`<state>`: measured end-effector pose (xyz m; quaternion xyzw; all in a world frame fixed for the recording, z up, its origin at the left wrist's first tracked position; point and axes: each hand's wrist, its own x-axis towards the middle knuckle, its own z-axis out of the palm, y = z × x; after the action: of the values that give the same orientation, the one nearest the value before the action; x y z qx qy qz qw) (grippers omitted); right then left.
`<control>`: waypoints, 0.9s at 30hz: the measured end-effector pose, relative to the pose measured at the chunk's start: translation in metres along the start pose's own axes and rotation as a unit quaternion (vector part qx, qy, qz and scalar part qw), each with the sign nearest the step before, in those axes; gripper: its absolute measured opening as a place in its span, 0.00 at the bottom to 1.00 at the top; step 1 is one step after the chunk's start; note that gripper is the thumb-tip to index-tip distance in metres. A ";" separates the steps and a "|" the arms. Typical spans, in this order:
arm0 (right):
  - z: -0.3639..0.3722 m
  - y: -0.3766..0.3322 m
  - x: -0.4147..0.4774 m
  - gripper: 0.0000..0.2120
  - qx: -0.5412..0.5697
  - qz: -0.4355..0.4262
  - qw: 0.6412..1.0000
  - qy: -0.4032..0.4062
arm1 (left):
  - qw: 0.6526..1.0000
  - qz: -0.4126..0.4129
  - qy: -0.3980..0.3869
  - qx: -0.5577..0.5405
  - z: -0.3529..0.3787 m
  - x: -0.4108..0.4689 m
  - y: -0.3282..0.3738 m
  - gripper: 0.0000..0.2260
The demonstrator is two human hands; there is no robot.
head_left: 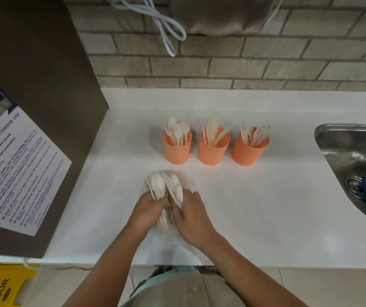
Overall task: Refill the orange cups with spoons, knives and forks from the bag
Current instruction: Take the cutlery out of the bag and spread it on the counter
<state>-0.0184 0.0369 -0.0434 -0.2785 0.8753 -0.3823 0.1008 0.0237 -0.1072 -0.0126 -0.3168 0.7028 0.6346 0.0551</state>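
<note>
From the head camera, both hands are down at the near edge of the white worktop [266,196]. The left hand [150,210] and the right hand [189,217] have their fingers curled round a mixed bundle [166,188] of pale plastic spoons and forks, which lies partly inside a clear bag [189,186] (the plastic is hard to make out against the white).

Behind it stand three orange cups in a row, apart from each other: the spoon cup [177,149] on the left, the knife cup [214,151] in the middle and the fork cup [249,149] nearest the sink [354,156]. Each is partly filled.

I'd say the sorting is only starting. It would go best to hold the bag steady with one hand, draw out one kind by the handles, and drop them handles-down into the matching cup without knocking it.
</note>
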 end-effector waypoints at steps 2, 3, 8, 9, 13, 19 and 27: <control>-0.006 -0.008 -0.001 0.18 -0.024 -0.008 0.998 0.058 | 0.999 -0.013 0.005 -0.032 0.000 -0.001 0.003 0.12; -0.009 -0.011 0.000 0.19 -0.019 -0.004 0.997 0.078 | 0.999 -0.018 0.010 -0.049 0.001 -0.003 0.005 0.11; -0.034 -0.029 0.012 0.14 0.189 0.054 0.974 0.112 | 0.993 0.011 0.038 -0.108 -0.001 -0.011 0.020 0.04; -0.042 -0.033 0.013 0.13 0.219 0.059 0.966 0.123 | 0.991 0.023 0.039 -0.126 -0.003 -0.012 0.025 0.05; -0.069 -0.038 0.017 0.10 0.276 0.051 0.942 0.183 | 0.980 0.059 0.034 -0.186 -0.009 -0.016 0.040 0.06; -0.054 0.016 0.015 0.09 0.159 0.194 0.966 0.060 | 0.972 0.044 -0.004 -0.232 -0.007 -0.017 0.058 0.09; -0.026 0.021 0.012 0.14 0.173 0.256 0.949 0.060 | 0.982 -0.022 -0.086 -0.165 0.038 -0.006 0.066 0.04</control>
<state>-0.0468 0.0575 -0.0400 0.0004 0.8418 -0.5054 0.1895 -0.0177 -0.0698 0.0395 -0.2815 0.5738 0.7653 0.0762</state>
